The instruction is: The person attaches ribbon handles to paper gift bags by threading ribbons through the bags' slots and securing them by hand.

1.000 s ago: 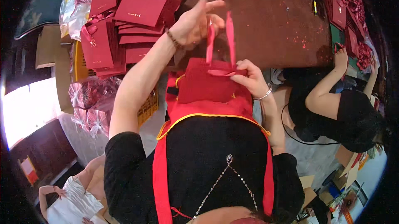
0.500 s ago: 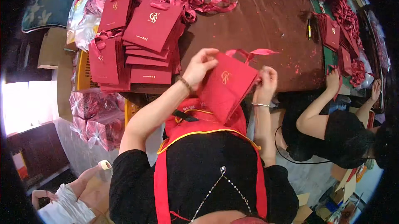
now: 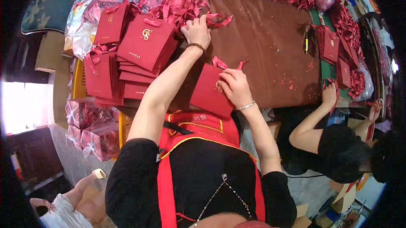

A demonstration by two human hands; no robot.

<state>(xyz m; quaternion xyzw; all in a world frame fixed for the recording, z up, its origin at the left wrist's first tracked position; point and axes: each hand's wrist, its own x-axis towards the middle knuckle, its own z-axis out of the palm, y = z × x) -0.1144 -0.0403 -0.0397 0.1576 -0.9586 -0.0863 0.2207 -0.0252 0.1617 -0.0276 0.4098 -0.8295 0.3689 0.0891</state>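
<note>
— What sort of premises is this?
— A packing workshop. A long brown worktable (image 3: 270, 38) carries stacks of identical red paper gift bags (image 3: 139, 59) and heaps of red ribbon (image 3: 177, 0) in clear plastic.
— Other evidence?
— A second worker (image 3: 338, 152) sits alongside with more bags (image 3: 330, 46); flattened cardboard (image 3: 46, 50) lies beside the table.

1 flat red bag (image 3: 209, 92) under hand, 2 bag stacks, 1 pen (image 3: 306, 45).

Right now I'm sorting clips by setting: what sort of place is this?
Probably a small hand-assembly workshop for gift bags: stacks of flat red paper bags, a heap of red ribbon handles on a brown worktable, and a co-worker seated alongside.
</note>
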